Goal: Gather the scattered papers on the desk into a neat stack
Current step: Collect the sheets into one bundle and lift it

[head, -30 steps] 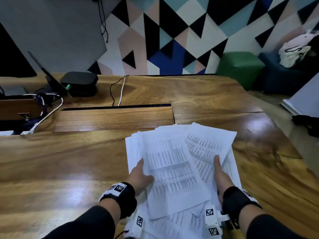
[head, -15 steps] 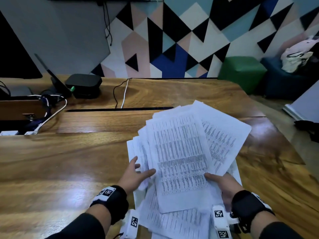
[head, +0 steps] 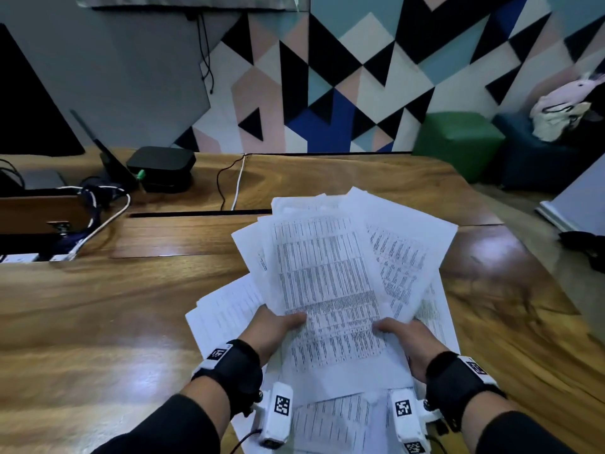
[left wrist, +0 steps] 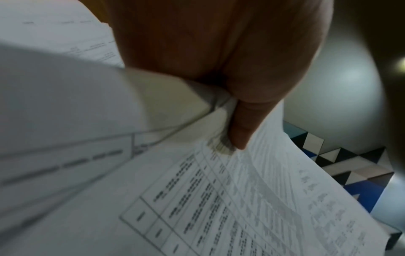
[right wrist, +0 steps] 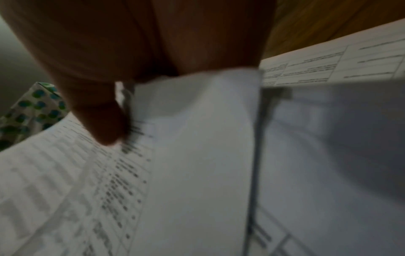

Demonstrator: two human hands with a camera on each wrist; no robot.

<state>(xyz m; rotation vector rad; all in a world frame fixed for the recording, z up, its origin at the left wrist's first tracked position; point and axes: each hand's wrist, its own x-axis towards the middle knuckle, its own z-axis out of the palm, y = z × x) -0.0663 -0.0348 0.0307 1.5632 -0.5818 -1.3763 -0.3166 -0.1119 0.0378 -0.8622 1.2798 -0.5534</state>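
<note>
Lifting the papers (head: pixel 327 283) off the counter (head: pixel 98 322), left hand (head: pixel 271 329) at seven o'clock, right hand (head: pixel 406 339) at five, thumbs pinching the fan, probably to square it.

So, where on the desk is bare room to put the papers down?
Bare wood lies left of the papers, in front of the closed flap, and at the desk's right corner. Crowded: far left, around the cables and black box.
</note>
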